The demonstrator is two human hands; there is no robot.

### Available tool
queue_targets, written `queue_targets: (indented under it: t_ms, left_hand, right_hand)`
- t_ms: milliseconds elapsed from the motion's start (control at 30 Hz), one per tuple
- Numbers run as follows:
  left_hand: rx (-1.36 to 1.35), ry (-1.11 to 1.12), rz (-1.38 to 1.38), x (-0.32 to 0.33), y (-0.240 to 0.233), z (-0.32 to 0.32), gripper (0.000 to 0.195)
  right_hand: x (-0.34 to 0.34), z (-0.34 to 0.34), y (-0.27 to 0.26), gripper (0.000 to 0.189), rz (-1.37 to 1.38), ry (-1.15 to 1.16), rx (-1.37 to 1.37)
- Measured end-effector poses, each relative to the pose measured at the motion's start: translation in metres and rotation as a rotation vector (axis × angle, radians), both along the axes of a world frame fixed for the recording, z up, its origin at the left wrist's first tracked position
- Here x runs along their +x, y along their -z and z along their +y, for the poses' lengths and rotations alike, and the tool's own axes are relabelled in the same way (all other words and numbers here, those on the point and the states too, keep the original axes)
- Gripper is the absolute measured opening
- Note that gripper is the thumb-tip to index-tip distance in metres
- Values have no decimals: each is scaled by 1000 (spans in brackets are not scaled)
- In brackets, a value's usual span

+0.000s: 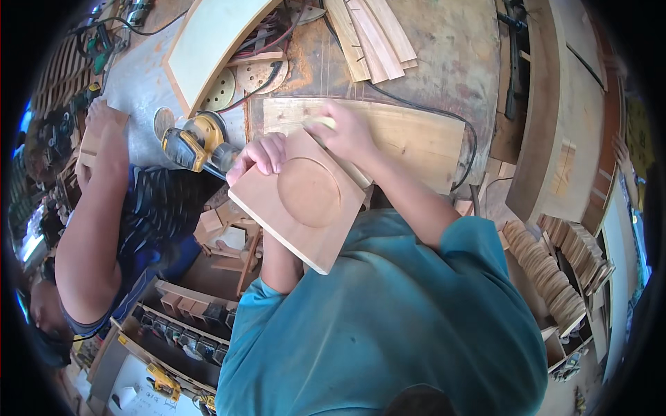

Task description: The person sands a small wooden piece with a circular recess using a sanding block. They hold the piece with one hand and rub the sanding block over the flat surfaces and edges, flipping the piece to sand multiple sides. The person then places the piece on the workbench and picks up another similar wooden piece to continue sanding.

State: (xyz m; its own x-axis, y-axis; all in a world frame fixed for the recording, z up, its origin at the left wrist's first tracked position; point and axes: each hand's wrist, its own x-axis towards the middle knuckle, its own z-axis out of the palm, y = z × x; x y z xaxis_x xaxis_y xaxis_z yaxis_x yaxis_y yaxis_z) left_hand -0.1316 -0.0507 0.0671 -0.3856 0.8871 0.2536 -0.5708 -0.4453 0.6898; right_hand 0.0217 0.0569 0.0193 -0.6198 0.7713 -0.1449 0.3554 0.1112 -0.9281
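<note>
A square wooden board with a shallow round recess is held tilted in front of my chest. My left hand grips its far-left edge, fingers over the top face. At the board's far corner, my right hand is closed around a small pale-yellow piece; blur hides what it is. Beneath and beyond my right hand, a broad plank lies along the bench's near edge. Just left of my left hand rests a yellow-and-black orbital sander.
A co-worker at left holds a wooden piece. A curved-edged panel, perforated sanding discs and wooden strips occupy the bench. A black cable loops around the plank. Stacked wooden pieces stand at right.
</note>
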Motion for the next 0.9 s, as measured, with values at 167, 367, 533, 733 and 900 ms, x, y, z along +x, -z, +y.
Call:
queue_targets:
  t_ms: [167,367,533,733,900]
  left_hand:
    - [63,-65,-62,7,4,-4,42]
    - [24,-23,-54,6,-2,2,42]
    - [58,-43,-69,6,6,-8,41]
    - [19,-48,-86,14,-5,0,41]
    - [-5,-66,-57,12,-2,-2,40]
  right_hand:
    - [103,-40,8,28,-102,-109,-152]
    - [3,8,6,29,88,-67,-65]
    - [84,-28,-9,23,-129,-135,-85]
    - [29,-3,2,28,-107,-133,1]
    - [13,-1,-1,29,-36,-50,72]
